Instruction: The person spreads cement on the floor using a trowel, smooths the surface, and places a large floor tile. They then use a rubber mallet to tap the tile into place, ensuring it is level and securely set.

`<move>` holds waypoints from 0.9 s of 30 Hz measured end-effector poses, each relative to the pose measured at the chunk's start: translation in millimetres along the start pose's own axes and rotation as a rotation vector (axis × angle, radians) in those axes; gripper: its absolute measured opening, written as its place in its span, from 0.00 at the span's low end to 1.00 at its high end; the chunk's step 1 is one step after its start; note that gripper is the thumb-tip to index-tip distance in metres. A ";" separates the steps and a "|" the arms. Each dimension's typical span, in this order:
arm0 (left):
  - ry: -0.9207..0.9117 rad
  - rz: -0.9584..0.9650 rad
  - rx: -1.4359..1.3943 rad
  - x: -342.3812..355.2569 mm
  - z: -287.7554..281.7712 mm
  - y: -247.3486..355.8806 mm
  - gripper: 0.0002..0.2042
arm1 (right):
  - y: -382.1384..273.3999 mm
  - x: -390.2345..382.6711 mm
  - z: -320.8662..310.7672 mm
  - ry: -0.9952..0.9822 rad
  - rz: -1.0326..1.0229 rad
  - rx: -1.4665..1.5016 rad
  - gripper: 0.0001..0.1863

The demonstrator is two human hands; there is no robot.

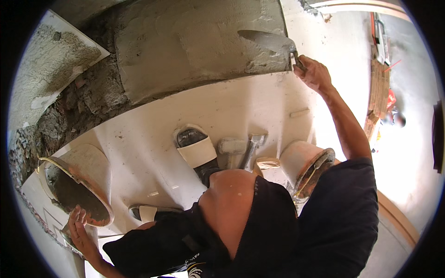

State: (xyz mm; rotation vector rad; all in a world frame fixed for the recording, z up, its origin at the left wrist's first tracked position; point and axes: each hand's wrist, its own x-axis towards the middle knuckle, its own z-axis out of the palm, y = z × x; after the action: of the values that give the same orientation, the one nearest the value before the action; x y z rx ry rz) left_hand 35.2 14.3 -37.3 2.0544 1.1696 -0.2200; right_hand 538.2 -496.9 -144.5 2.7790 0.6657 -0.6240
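The right arm (346,121) reaches forward, right grip (314,74) curled, left grip (80,231) loosely extended.

The broad grey mortar bed (199,51) looks damp and matt, trowelled fairly smooth. At its right end, the leaf-shaped grey metal trowel (268,41) has a smooth, dully shining blade. Left of the bed, the pale square-cornered slab (60,62) is coated with rough, grainy mortar. On the bed's near side, the cream floor (232,102) is smooth and glossy, and the pinkish-white round bucket (95,164) looks plastic, crusted at the rim.
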 end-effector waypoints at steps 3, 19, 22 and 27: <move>0.015 -0.024 0.015 2.1 -1.6 -3.5 0.21 | 1.7 -10.7 -22.4 -0.168 0.109 -0.108 0.18; -0.008 0.006 -0.021 19.4 11.4 14.4 0.22 | 37.8 -17.2 -12.5 -0.402 0.060 -0.328 0.14; -0.005 0.022 -0.020 19.4 9.5 9.3 0.22 | 59.3 -18.4 -17.5 -0.385 0.111 -0.383 0.13; -0.022 0.038 -0.034 19.9 7.1 1.9 0.21 | 76.8 -11.5 -17.9 -0.374 0.138 -0.450 0.10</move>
State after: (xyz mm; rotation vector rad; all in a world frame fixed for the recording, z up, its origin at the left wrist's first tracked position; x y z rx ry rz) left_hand 49.4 22.2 -50.9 2.0377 1.1131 -0.2027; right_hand 571.6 -563.0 -115.1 2.1945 0.4594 -0.8189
